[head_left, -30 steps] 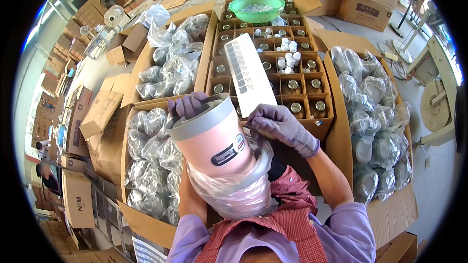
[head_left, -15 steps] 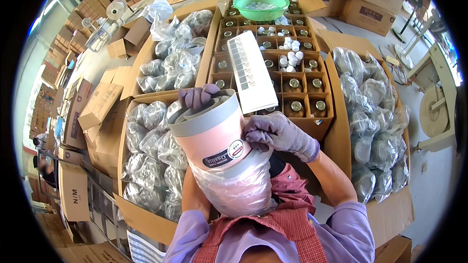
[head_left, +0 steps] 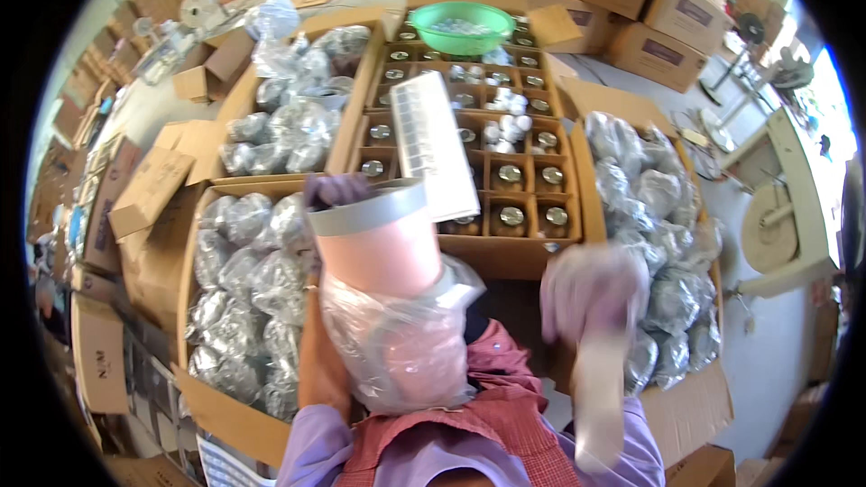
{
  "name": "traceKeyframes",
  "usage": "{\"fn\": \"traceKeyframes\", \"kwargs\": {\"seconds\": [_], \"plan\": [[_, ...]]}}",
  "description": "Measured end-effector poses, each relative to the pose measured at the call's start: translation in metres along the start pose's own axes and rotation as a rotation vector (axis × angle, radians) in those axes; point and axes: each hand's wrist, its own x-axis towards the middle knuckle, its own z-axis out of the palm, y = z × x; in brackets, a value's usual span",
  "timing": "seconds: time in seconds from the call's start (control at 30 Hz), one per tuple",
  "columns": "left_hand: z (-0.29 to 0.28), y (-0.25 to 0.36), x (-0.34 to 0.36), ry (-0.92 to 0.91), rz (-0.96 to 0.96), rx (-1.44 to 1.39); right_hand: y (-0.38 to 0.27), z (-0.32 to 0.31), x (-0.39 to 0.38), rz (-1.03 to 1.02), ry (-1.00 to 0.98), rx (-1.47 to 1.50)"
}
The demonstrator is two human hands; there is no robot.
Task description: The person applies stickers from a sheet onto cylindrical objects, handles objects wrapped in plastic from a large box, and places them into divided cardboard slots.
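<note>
A pink cylindrical container [head_left: 383,248] with a grey rim is held up at chest height by the left hand [head_left: 336,189], of which only purple-gloved fingertips are seen curled over the far edge of the rim; the rest of the hand is hidden behind the container. The container's lower half is sunk in a clear plastic bag [head_left: 401,347], whose crumpled folds hide the base. The right hand [head_left: 591,293], also gloved in purple, is blurred to a smear at the lower right; a pale, translucent strip [head_left: 600,397] hangs from it, but what the strip is cannot be made out, nor can it be told how tightly the fingers are closed on it. Beyond the container, a divided cardboard box [head_left: 469,140] of metal-lidded jars is seen, with a white ribbed tray [head_left: 431,144] laid aslant across it and a green bowl [head_left: 462,27] at its far end. Boxes of bagged silvery items are set to the left [head_left: 244,289] and to the right [head_left: 649,216], the near corners cut off by the sleeves.
</note>
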Motion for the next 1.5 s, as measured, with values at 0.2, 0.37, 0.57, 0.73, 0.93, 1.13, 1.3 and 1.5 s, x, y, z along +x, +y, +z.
{"fn": "traceKeyframes", "kwargs": {"seconds": [0.2, 0.37, 0.57, 0.73, 0.93, 1.13, 1.3, 1.5], "plan": [[-0.031, 0.039, -0.021, 0.409, -0.279, 0.444, 0.036, -0.008, -0.209, 0.892, 1.887, -0.297], [-0.036, 0.037, -0.028, 0.618, -0.470, 0.791, 0.073, 0.013, -0.332, 1.181, 2.017, -0.478], [0.001, 0.081, -0.051, -0.062, -0.180, 0.831, 0.065, 0.059, -0.291, 1.289, 1.850, -0.204], [0.034, 0.096, -0.028, -0.404, -0.182, 1.489, 0.120, 0.016, -0.145, 0.816, 1.344, -0.287], [0.051, 0.105, 0.035, -0.259, -0.444, 1.187, 0.116, -0.035, 0.030, 0.785, 0.554, -0.306], [0.014, 0.085, 0.046, 0.164, -0.440, 0.599, 0.078, -0.004, 0.057, 0.733, 0.049, -1.265], [-0.041, 0.102, -0.059, -0.339, -0.009, 1.844, 0.060, -0.028, -0.010, 1.436, 0.537, -0.865], [-0.025, 0.145, -0.194, -0.742, -0.243, 1.765, 0.060, -0.042, -0.089, 1.397, 1.003, -0.356]]}}
